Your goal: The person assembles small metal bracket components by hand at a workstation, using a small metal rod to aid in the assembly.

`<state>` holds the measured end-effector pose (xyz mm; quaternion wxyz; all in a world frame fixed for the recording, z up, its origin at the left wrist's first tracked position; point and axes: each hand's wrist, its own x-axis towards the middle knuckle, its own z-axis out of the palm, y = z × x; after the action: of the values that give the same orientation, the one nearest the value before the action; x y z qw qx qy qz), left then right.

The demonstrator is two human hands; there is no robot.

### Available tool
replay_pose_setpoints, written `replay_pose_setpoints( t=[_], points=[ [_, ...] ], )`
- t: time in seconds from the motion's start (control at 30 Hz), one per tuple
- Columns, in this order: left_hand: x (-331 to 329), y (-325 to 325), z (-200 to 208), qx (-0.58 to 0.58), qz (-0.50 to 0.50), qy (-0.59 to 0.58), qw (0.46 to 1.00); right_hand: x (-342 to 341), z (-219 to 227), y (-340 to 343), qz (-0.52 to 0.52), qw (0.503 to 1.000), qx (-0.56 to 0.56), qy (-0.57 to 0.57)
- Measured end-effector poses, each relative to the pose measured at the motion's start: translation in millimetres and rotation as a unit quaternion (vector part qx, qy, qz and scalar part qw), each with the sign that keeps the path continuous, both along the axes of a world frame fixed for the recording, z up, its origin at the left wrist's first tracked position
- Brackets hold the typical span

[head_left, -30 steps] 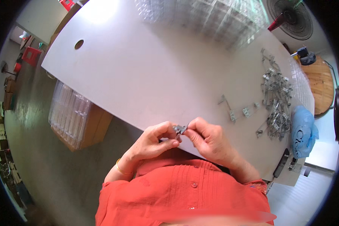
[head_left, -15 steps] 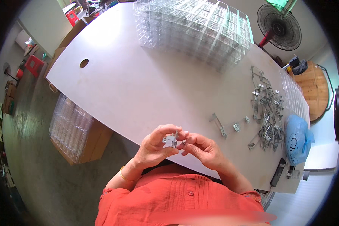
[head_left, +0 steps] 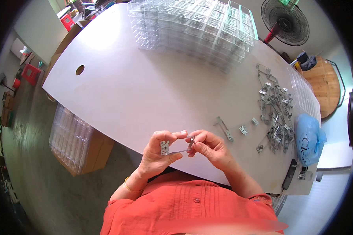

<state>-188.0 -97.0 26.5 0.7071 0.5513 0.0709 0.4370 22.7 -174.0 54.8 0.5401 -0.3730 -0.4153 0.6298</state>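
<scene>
Above the table's near edge, both of my hands share a small silver metal bracket (head_left: 164, 148). Its plate with holes rests against the fingers of my left hand (head_left: 152, 156), whose thumb and index finger curve round it. A thin metal arm runs from there to my right hand (head_left: 212, 152). Thumb and fingers of that hand pinch the bracket's other end, partly covering it. To the right of my hands lie a longer metal bracket (head_left: 225, 129) and two small metal pieces, one of them a plate with holes (head_left: 243, 130). Farther right is a tangled heap of similar metal brackets (head_left: 276, 135).
Stacked clear plastic trays (head_left: 192, 35) stand at the table's far side. Right of the heap are a blue plastic bag (head_left: 309, 140), a black elongated object (head_left: 289, 176) and clear trays (head_left: 302, 90). A fan (head_left: 285, 24) stands beyond. Below left, a cardboard box (head_left: 100, 150) holds more trays.
The bracket has turned in my hands and its plate now faces up in my left hand. My fingers have spread apart somewhat, showing the thin arm between them. The view has shifted slightly.
</scene>
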Motion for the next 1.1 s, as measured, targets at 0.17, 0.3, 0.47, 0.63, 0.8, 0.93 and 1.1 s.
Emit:
replay_pose_setpoints(
  t=[0.17, 0.3, 0.47, 0.63, 0.8, 0.93, 1.1],
  points=[
    [-8.2, 2.3, 21.0, -0.159, -0.061, 0.04, 0.985, 9.1, 12.3, 2.4, -0.03, 0.993, 0.024, -0.11],
    [-11.6, 15.6, 16.5, -0.164, -0.083, 0.209, 0.961, 6.6, 29.1, 6.8, -0.043, 0.948, 0.125, -0.29],
    [-5.7, 11.4, 36.7, -0.278, -0.16, 0.211, 0.923, 2.7, 37.2, 10.1, -0.023, 0.928, 0.155, -0.339],
    [-9.5, 10.5, 28.7, -0.293, -0.153, 0.145, 0.933, 1.7, 38.1, 8.6, -0.074, 0.909, 0.166, -0.375],
    [-7.5, 3.6, 25.2, -0.317, -0.124, 0.114, 0.933, -5.1, 40.0, 6.1, -0.115, 0.899, 0.18, -0.382],
    [-9.6, 3.3, 21.1, -0.264, -0.111, 0.125, 0.95, -2.3, 36.2, 3.9, -0.168, 0.897, 0.135, -0.386],
    [-9.9, 4.0, 19.8, -0.239, -0.083, 0.137, 0.958, -6.5, 36.4, 0.1, -0.174, 0.907, 0.082, -0.376]
  ],
)
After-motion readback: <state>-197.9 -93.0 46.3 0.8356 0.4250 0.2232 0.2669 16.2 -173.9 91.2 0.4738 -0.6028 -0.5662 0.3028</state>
